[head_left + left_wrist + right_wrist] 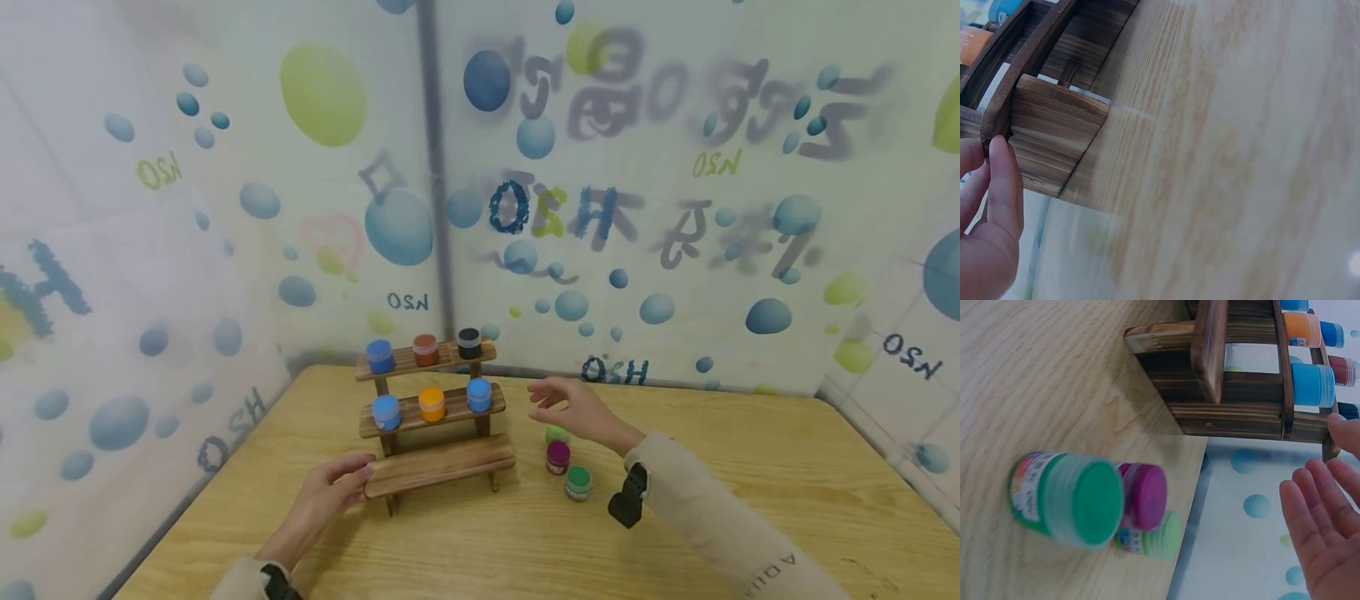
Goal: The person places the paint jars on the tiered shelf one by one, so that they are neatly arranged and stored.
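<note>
A three-tier wooden display rack (pixel 442 464) stands on the table. My left hand (pixel 324 493) pinches the left end of its lowest shelf, thumb and fingers on either side of the wood in the left wrist view. That shelf is bare. On the middle shelf sit a light blue paint jar (pixel 386 412), an orange jar (pixel 432 404) and another blue jar (pixel 479 395). The top shelf carries a blue jar (pixel 379 356), a brown-red jar (pixel 425 350) and a black jar (pixel 469 343). My right hand (pixel 581 414) hovers right of the rack, fingers loosely bent, holding nothing.
Below and beside the right hand, a light green jar (pixel 556 435), a purple jar (pixel 557 457) and a green jar (pixel 1069 500) stand on the wooden table (pixel 750 483). A patterned curtain (pixel 675 208) hangs behind the table's back edge.
</note>
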